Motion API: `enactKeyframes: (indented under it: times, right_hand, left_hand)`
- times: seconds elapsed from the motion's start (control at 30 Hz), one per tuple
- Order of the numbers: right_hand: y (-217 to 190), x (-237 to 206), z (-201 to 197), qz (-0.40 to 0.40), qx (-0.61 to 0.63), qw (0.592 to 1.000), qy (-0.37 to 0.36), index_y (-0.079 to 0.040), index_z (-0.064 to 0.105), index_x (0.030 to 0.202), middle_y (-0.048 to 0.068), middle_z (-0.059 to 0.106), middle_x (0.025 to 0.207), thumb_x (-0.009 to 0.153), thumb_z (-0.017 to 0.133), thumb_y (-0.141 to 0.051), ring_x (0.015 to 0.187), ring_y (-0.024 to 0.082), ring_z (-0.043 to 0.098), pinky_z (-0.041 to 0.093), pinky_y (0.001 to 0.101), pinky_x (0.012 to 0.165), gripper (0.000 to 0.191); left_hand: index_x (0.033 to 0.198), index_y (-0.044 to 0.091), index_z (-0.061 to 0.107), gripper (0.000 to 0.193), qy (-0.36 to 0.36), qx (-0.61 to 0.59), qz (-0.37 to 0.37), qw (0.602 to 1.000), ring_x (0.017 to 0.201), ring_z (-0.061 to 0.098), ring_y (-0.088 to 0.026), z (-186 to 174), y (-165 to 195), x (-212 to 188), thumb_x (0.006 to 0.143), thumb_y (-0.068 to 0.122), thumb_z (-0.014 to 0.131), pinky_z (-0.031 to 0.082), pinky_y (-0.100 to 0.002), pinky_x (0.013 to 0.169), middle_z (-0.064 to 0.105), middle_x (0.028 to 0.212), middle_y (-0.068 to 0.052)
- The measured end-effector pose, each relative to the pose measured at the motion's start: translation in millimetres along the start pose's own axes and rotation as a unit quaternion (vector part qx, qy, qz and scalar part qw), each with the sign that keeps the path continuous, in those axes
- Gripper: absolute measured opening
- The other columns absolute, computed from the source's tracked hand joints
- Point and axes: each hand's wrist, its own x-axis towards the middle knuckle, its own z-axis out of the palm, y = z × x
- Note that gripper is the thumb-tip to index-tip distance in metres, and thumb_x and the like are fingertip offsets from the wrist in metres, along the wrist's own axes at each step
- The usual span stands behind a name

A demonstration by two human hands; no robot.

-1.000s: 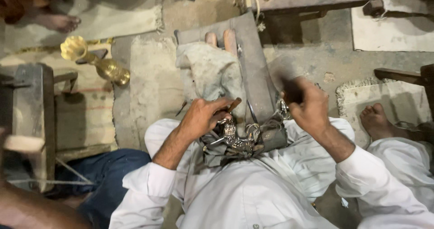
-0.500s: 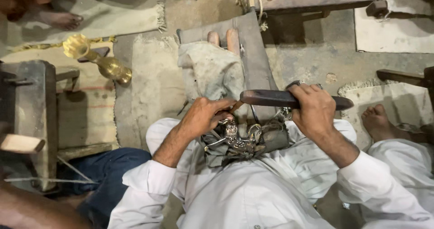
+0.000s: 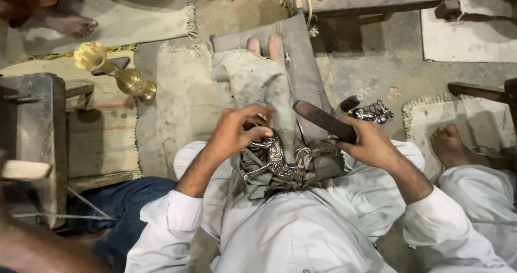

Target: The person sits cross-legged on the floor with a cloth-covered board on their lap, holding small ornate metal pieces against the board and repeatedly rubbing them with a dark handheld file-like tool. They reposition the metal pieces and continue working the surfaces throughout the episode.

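Observation:
A shiny silver metal figurine (image 3: 277, 162) lies in a grey cloth (image 3: 258, 84) on my lap. My left hand (image 3: 237, 130) rests on its upper end, fingers curled around it. My right hand (image 3: 366, 141) is closed on the handle of a long dark tool (image 3: 323, 121), whose flat end points up and to the left over the cloth. A grey board (image 3: 301, 57) runs away from my lap under the cloth, with two toes showing at its far end. I wear white sleeves.
A brass vase (image 3: 116, 73) lies on a woven mat at the left, beside a wooden stand (image 3: 32, 133). More silver figurines (image 3: 371, 111) sit on the floor at the right. Another person's bare foot (image 3: 449, 143) is right, a foot (image 3: 72, 24) upper left.
My right hand has drawn the dark tool back toward me and tilted it; earlier it lay level across the cloth. My left hand stays on the figurine.

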Motion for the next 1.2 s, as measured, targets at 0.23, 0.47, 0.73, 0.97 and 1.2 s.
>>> enactKeyframes:
  times: [0.23, 0.47, 0.73, 0.97, 1.2]
  right_hand:
    - [2, 0, 9, 0.020, -0.040, 0.998, 0.034, -0.008, 0.069, 0.108, 0.014, 0.074, 0.082, 0.082, 0.081, -0.026, 0.072, 0.029, 0.073, 0.056, 0.0398, 0.069, 0.034]
    - [-11, 5, 10, -0.067, -0.106, 0.965, 0.230, -0.009, 0.068, 0.114, 0.012, 0.074, 0.093, 0.079, 0.072, -0.006, 0.082, 0.031, 0.072, 0.057, 0.0420, 0.077, 0.035]
    - [-15, 8, -4, -0.083, -0.111, 0.969, 0.205, -0.009, 0.068, 0.110, 0.011, 0.072, 0.093, 0.076, 0.072, -0.003, 0.087, 0.032, 0.071, 0.055, 0.0438, 0.078, 0.035]
    - [-12, 6, -2, -0.064, -0.054, 0.974, 0.212, -0.007, 0.065, 0.106, 0.012, 0.070, 0.093, 0.073, 0.069, 0.001, 0.089, 0.033, 0.069, 0.054, 0.0436, 0.079, 0.034]
    - [-8, 4, -1, -0.119, -0.090, 0.955, 0.255, -0.005, 0.067, 0.112, 0.018, 0.069, 0.098, 0.068, 0.069, 0.002, 0.095, 0.039, 0.066, 0.053, 0.0460, 0.083, 0.045]
  left_hand:
    - [0.129, 0.011, 0.067, 0.047, -0.046, 0.109, 0.008, 0.993, 0.087, 0.079, -0.028, 2, 8, 3, 0.084, 0.015, 0.082, 0.060, -0.038, 0.074, 0.079, 0.096, -0.015]
    - [0.122, 0.010, 0.068, 0.042, -0.047, 0.164, 0.008, 0.985, 0.089, 0.077, -0.033, 5, 9, 4, 0.084, 0.020, 0.082, 0.058, -0.043, 0.073, 0.079, 0.094, -0.014]
    - [0.123, 0.011, 0.069, 0.042, -0.052, 0.149, 0.024, 0.987, 0.091, 0.077, -0.031, 4, 9, 6, 0.084, 0.018, 0.082, 0.059, -0.042, 0.075, 0.079, 0.093, -0.013]
    - [0.125, 0.012, 0.068, 0.040, -0.065, 0.140, 0.001, 0.988, 0.089, 0.078, -0.029, 4, 8, 6, 0.086, 0.018, 0.080, 0.059, -0.040, 0.075, 0.080, 0.090, -0.011]
    - [0.121, 0.011, 0.070, 0.040, -0.075, 0.175, 0.020, 0.982, 0.086, 0.077, -0.032, 2, 8, 11, 0.084, 0.019, 0.083, 0.058, -0.041, 0.072, 0.078, 0.090, -0.013]
